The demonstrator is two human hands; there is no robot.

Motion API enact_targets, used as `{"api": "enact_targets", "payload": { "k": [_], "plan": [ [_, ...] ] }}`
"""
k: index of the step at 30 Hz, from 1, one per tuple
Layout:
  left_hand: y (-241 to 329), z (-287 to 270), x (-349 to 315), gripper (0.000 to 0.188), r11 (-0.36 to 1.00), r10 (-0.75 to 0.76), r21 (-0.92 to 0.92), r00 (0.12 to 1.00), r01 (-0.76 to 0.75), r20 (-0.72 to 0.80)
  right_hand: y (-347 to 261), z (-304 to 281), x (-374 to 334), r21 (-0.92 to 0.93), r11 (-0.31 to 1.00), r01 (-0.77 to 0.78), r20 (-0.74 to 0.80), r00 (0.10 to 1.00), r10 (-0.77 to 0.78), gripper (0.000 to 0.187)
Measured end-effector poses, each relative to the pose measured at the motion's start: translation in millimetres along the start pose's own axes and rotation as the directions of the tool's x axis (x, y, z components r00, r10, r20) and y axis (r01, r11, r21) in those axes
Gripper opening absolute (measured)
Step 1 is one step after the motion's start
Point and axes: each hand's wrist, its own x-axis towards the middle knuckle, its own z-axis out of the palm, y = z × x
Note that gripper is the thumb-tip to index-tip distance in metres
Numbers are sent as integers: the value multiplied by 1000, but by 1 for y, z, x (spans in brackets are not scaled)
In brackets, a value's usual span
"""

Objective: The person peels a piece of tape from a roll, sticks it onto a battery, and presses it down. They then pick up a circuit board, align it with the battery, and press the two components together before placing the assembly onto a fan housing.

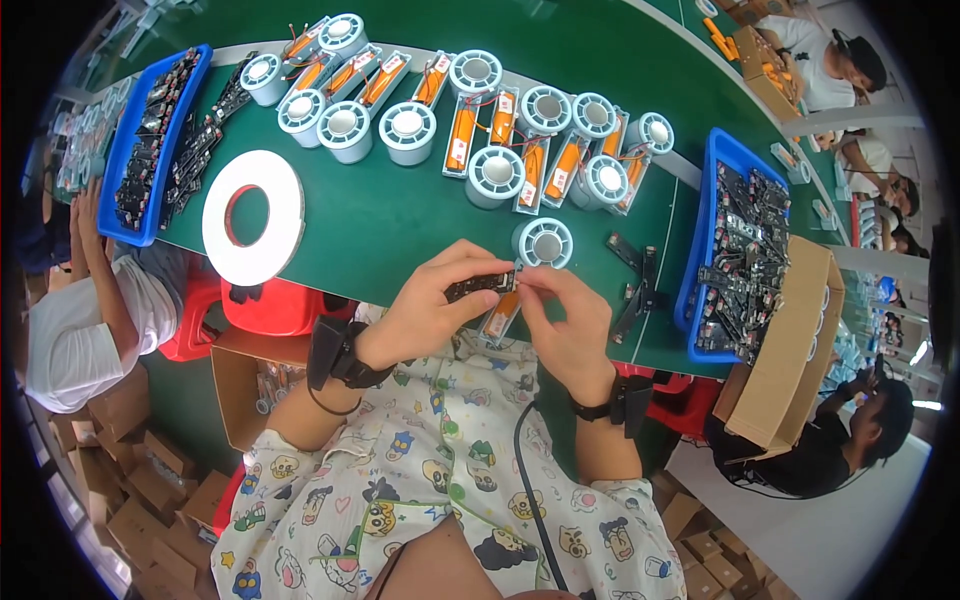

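Over the table's near edge, my left hand [428, 303] grips a narrow black circuit board [478, 287] between thumb and fingers. My right hand [568, 318] pinches at the board's right end; what lies between its fingertips is too small to make out. Below the board, partly covered by my hands, is a pale tray with an orange battery [500, 315]. Just beyond my right hand stands a light-blue round housing [543, 243] with a slotted rim and grey centre. Whether it is wired to the tray is hidden.
Several round housings with battery trays [463, 130] line the table's far side. A white tape roll [254, 218] lies left. Blue bins of circuit boards stand left [150, 150] and right [705, 250]. Loose black boards [640, 280] lie right of my hands. Co-workers sit on both sides.
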Motion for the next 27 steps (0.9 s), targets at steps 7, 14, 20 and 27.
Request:
{"api": "enact_targets", "payload": {
  "k": [7,14,20,27],
  "plan": [
    [5,2,2,33,976,102,199,994,-92,-39,0,-4,0,-163,978,130,47,991,-123,20],
    [0,7,-1,38,954,164,267,983,-136,-86,0,-4,3,-203,948,244,65,970,-235,19],
    [-5,18,-4,37,823,364,500,926,-270,-99,-15,-5,0,40,994,-106,60,993,104,17],
    [-2,22,-4,36,655,482,682,875,-325,-45,-11,-5,-4,204,937,-285,10,957,289,20]
  ]
}}
